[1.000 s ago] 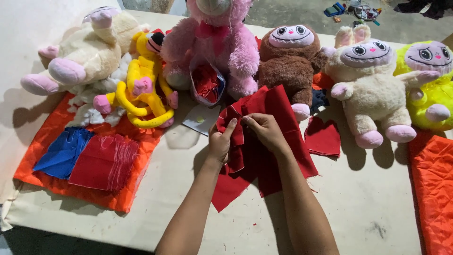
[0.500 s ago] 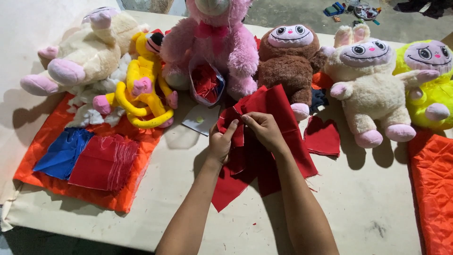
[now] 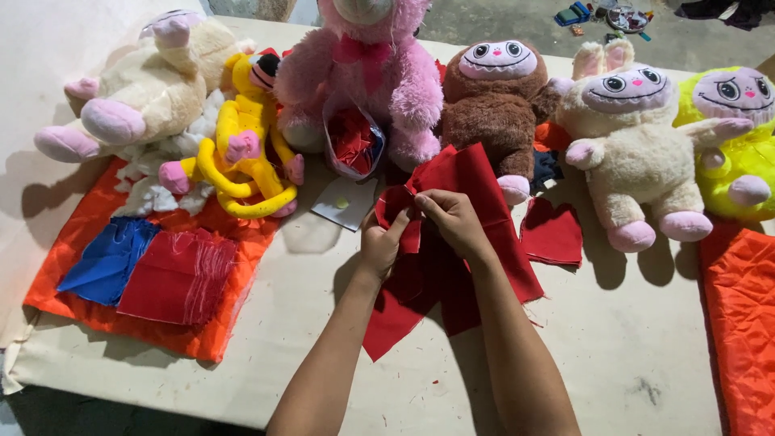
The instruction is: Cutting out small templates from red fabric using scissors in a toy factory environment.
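Little has moved since the earlier frames: both hands stay pinched at the same spot on the red fabric pieces (image 3: 460, 242), the fingers only slightly regripped along the top edge. That red cloth lies in the middle of the tabletop (image 3: 630, 355), its upper corner lifted toward the brown plush toy (image 3: 496, 97), its lower point trailing toward the person. Left hand (image 3: 383, 242) clasps a small fold of the cloth between thumb and fingertips; right hand (image 3: 452, 218) presses its fingertips on the same edge from the other side, so both are closed on the fabric, not free.

As a judgement, the step in hand looks like separating or aligning layers of cut red cloth at one corner. A next move would call for a firm pinch on a single layer and a steady pull apart, keeping the other layers flat.

Just right of the hands lies a smaller heart-shaped red piece (image 3: 553, 234). Behind stand a pink plush toy (image 3: 363, 56) with a clear bag of red scraps (image 3: 353, 141) at its feet, a cream rabbit plush (image 3: 630, 137) and a yellow-green plush (image 3: 739, 137). To the left a yellow long-armed toy (image 3: 242, 153) and a cream plush (image 3: 137, 89) rest by an orange quilted sheet (image 3: 89, 242) bearing blue cloth (image 3: 109, 258) and red cloth squares (image 3: 178, 278)
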